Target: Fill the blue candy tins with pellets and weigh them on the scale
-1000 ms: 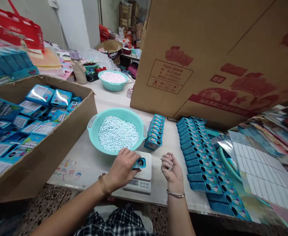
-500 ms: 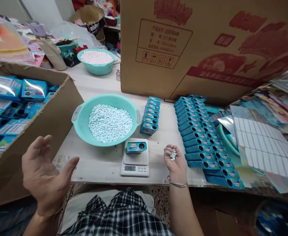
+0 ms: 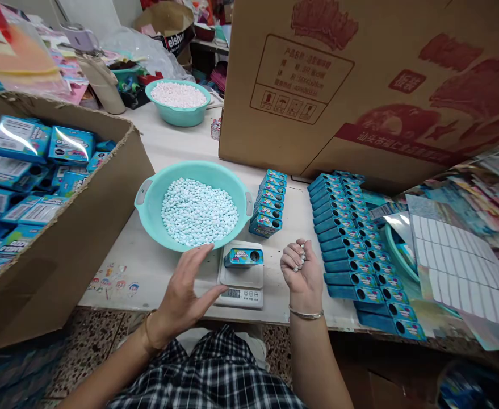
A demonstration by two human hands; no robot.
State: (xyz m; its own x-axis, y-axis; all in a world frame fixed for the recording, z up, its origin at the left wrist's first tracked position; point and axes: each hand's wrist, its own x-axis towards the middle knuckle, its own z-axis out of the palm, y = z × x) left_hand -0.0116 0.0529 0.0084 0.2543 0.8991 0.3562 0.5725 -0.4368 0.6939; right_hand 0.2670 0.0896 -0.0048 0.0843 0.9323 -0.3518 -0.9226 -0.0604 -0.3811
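Observation:
My left hand is open, fingers apart, just left of the digital scale, and nothing is in it. On the scale lies a small blue candy box with a dark round hole in its top face. Right of the scale, my right hand is curled palm up around several small pale candies. A turquoise basin behind the scale holds a heap of pale blue candies. Beside it stands a short row of blue candy boxes.
Long rows of blue boxes stand at the right, next to a sheet of white labels. An open carton of blue boxes stands at the left. A large carton and a second basin of pinkish candies are behind.
My left hand has moved right from beside the open carton to the scale. My right hand's fingers have curled further over the candies. The view has shifted slightly.

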